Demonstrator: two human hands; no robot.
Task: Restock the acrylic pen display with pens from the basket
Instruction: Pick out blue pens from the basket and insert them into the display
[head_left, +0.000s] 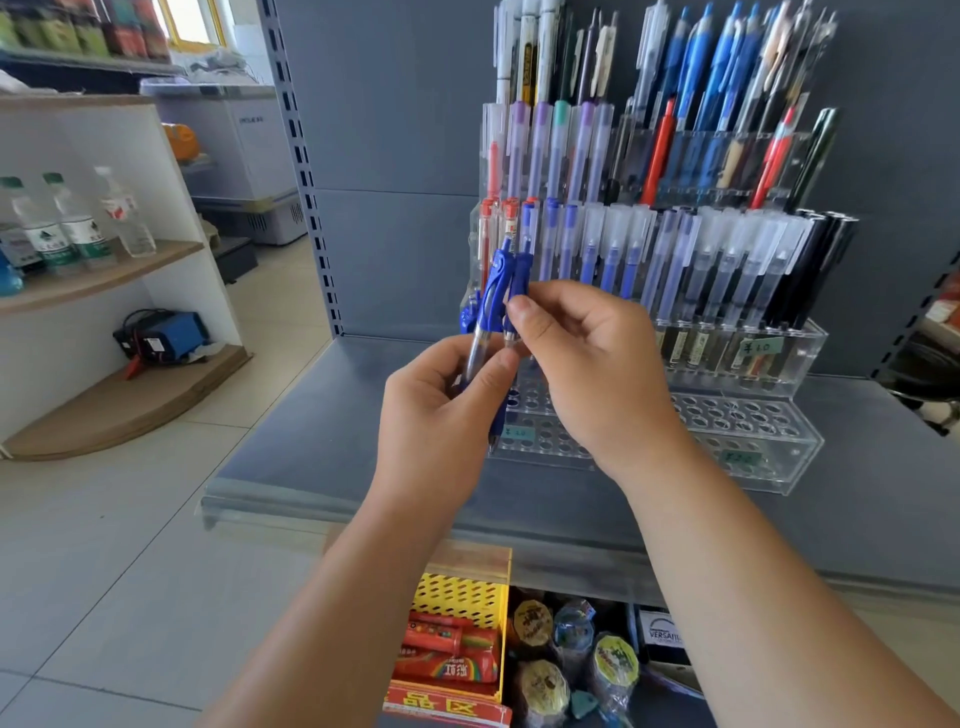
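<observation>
Above the shelf (322, 415), left hand (441, 415) grips blue pens (488, 296); right hand (597, 364) pinches a single pen (521, 273), ready for the display (753, 434).

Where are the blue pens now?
Head view, centre: the blue pens stand upright, gripped by left hand and right hand, before the display at its left end.

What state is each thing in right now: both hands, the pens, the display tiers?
left hand: grips a bunch of blue pens, held upright.
right hand: pinches one pen of that bunch near its top.
blue pens: in front of the display, not in any hole.
acrylic display: upper tiers filled with pens; front rows of holes empty where visible.
</observation>
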